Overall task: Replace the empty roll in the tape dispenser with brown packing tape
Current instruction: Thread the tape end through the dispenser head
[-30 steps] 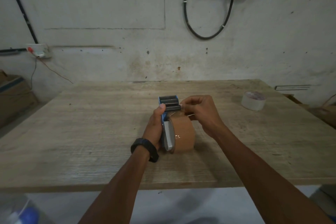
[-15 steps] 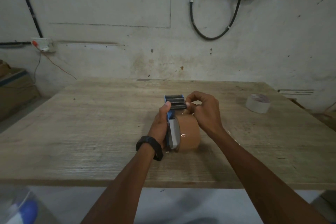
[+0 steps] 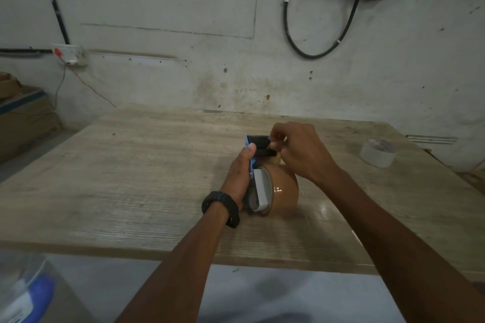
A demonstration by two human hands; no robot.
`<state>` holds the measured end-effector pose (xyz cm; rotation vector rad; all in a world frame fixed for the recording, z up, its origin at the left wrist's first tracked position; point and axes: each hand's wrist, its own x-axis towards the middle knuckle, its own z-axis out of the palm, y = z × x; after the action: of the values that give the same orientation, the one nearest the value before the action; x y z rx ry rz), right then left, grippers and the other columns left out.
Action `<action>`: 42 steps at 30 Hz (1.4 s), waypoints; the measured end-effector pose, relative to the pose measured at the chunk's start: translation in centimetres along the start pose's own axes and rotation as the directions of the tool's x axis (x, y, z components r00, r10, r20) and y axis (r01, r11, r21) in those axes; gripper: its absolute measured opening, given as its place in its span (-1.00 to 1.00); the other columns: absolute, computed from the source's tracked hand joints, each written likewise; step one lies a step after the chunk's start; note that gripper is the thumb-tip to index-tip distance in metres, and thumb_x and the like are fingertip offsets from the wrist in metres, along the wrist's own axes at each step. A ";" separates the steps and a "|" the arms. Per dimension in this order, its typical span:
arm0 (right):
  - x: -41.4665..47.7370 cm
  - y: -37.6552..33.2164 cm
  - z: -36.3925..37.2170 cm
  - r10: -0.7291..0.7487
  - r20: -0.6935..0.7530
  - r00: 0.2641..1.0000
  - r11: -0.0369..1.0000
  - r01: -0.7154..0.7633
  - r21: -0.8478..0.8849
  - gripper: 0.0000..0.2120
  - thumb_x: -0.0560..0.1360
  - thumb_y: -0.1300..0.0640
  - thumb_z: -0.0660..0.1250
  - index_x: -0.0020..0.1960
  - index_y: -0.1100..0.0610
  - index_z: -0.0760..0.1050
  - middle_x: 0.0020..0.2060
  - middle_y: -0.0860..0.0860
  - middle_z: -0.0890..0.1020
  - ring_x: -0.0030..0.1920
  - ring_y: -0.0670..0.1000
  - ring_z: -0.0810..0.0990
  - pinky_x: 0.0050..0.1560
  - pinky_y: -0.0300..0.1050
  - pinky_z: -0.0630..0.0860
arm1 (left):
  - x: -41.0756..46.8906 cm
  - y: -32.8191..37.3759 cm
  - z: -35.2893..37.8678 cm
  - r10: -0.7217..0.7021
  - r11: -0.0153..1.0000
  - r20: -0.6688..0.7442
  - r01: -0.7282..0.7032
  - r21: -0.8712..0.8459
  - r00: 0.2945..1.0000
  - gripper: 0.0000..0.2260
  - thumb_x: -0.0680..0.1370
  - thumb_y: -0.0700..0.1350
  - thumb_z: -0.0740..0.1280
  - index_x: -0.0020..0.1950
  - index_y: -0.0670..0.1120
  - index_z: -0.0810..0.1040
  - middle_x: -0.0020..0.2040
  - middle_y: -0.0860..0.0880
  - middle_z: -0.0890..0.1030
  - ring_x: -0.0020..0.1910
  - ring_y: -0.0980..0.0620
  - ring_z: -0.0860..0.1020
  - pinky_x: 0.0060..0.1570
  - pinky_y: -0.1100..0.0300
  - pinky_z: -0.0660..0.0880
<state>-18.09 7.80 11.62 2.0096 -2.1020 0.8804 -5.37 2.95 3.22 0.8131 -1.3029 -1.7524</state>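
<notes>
The tape dispenser [image 3: 258, 145] has a blue frame and a black toothed head, and stands on the wooden table [image 3: 136, 181] near its middle. A brown packing tape roll [image 3: 284, 191] sits mounted on the dispenser's grey hub. My left hand [image 3: 240, 173] grips the dispenser's frame from the left, thumb up along the blue plate. At the black head, the fingers of my right hand [image 3: 299, 151] pinch the tape's free end beside the roller; the tape end itself is mostly hidden by the fingers.
A nearly empty whitish roll [image 3: 378, 152] lies on the table at the far right. Cardboard boxes [image 3: 23, 115] stand on the floor at the left. A plastic-wrapped item [image 3: 23, 294] sits below the table's near left edge. A wall is close behind the table.
My right hand has slid a little farther forward over the dispenser's head while pinching the tape end. The left hand keeps its grip. The view shifted slightly left.
</notes>
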 end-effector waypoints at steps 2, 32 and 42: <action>-0.1 -0.3 -0.1 0.014 -0.012 1.000 0.999 -0.014 0.031 -0.92 0.53 0.23 0.41 0.01 0.17 0.63 -0.05 0.09 0.69 -0.07 0.00 0.59 -0.06 -0.16 0.48 | 0.0 0.0 0.0 0.001 1.000 -0.005 -0.001 0.003 1.000 -0.61 0.63 0.25 0.13 0.20 0.04 0.59 -0.08 -0.11 0.70 -0.16 -0.05 0.66 -0.06 0.01 0.57; 0.7 -0.7 1.3 -0.049 -0.068 0.996 0.989 0.058 0.134 -0.85 0.50 0.38 0.29 -0.15 0.16 0.50 -0.22 0.02 0.56 -0.20 -0.04 0.49 -0.28 -0.29 0.34 | 1.0 -0.2 0.0 -0.025 0.992 -0.076 0.015 -0.128 0.997 -0.23 0.37 0.55 0.23 0.35 0.04 0.58 0.24 -0.17 0.68 0.21 -0.17 0.66 0.27 -0.15 0.55; 0.5 0.9 -0.3 0.014 -0.109 0.994 0.958 0.018 0.285 -0.92 0.47 0.16 0.47 -0.03 0.09 0.67 -0.20 -0.07 0.68 -0.22 -0.21 0.61 -0.14 -0.38 0.50 | 2.0 0.2 -0.1 0.063 0.996 -0.113 -0.069 -0.055 0.992 -0.27 0.46 0.46 0.18 0.38 -0.04 0.57 0.12 -0.17 0.72 0.00 -0.10 0.70 0.08 -0.03 0.57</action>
<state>-19.08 7.43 11.77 2.0332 -2.0097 1.3305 -6.23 1.19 3.30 0.8135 -1.1860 -1.6614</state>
